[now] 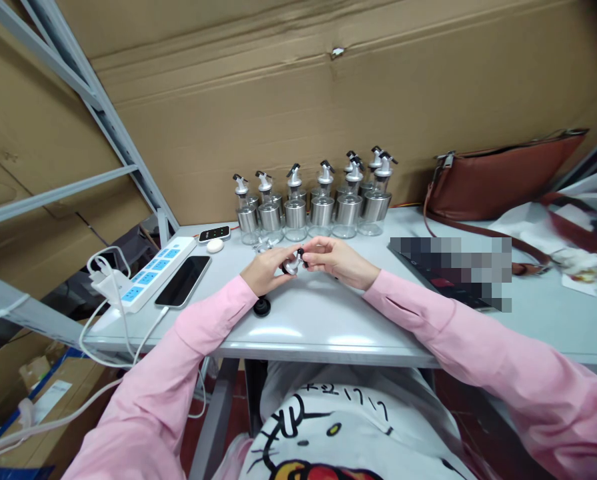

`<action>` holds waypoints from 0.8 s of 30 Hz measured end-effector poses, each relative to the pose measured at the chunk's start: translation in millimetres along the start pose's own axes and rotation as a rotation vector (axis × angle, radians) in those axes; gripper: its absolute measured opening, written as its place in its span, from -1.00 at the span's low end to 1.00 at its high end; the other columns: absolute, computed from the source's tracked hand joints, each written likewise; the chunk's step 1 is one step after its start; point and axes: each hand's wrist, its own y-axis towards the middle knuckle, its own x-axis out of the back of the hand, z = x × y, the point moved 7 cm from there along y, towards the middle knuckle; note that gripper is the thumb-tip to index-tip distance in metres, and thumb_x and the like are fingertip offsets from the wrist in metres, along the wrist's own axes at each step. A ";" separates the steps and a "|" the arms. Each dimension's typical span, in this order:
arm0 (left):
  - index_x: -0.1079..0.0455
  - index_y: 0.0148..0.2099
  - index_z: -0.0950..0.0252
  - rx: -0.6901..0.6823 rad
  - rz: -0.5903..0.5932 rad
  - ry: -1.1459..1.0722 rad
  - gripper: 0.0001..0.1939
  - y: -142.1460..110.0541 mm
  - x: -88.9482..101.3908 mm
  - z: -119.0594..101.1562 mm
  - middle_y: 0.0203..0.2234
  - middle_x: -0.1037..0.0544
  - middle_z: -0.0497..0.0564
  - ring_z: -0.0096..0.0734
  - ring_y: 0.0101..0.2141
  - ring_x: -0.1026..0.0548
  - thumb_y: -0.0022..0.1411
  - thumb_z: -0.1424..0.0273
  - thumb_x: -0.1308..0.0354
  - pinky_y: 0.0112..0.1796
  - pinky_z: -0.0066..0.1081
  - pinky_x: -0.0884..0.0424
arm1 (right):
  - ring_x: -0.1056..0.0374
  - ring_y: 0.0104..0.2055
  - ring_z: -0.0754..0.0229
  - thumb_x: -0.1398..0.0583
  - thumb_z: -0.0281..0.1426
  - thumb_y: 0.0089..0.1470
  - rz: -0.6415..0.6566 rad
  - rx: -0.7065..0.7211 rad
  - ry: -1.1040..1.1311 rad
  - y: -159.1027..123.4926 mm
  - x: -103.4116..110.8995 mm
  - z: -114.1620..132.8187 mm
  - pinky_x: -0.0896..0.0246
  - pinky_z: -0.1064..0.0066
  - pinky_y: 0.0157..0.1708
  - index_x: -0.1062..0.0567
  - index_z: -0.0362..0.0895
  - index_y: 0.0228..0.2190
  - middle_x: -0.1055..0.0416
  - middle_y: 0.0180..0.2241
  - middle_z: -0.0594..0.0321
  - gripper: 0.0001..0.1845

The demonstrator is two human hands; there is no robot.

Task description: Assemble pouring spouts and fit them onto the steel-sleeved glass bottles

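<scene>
Over the middle of the table, my left hand [269, 270] is closed round a silver pourer top [291, 265] with a black rim. My right hand [339, 260] pinches a small black piece [301, 255] at the spout end of that pourer. The two hands almost meet, and the fingers cover part of what they hold. A round black stopper [261, 307] lies on the table just below my left hand. Some silvery pourer parts [267, 244] rest behind it. Further back stand several glass and steel bottles [295, 213] with pourer tops.
To the left lie a phone [183, 281], a white power strip [158, 275], a small black-faced device [215, 234] and a white round case [215, 246]. On the right are a brown bag [498, 180] and a dark flat item [443, 277], partly blurred. Cardboard [278, 100] walls the back.
</scene>
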 end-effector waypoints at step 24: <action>-0.14 0.18 0.32 -0.005 -0.005 -0.083 -0.44 0.9 1.9 -5.1 -0.10 -0.49 0.17 -0.28 -0.16 -0.51 0.21 0.17 -0.11 -0.12 -0.30 -0.44 | -0.37 -0.40 0.38 -0.40 -0.43 -0.25 0.260 -0.119 0.081 1.7 -8.0 -9.8 -0.28 0.51 -0.35 -0.57 -0.16 -0.32 -0.52 -0.36 0.26 -0.67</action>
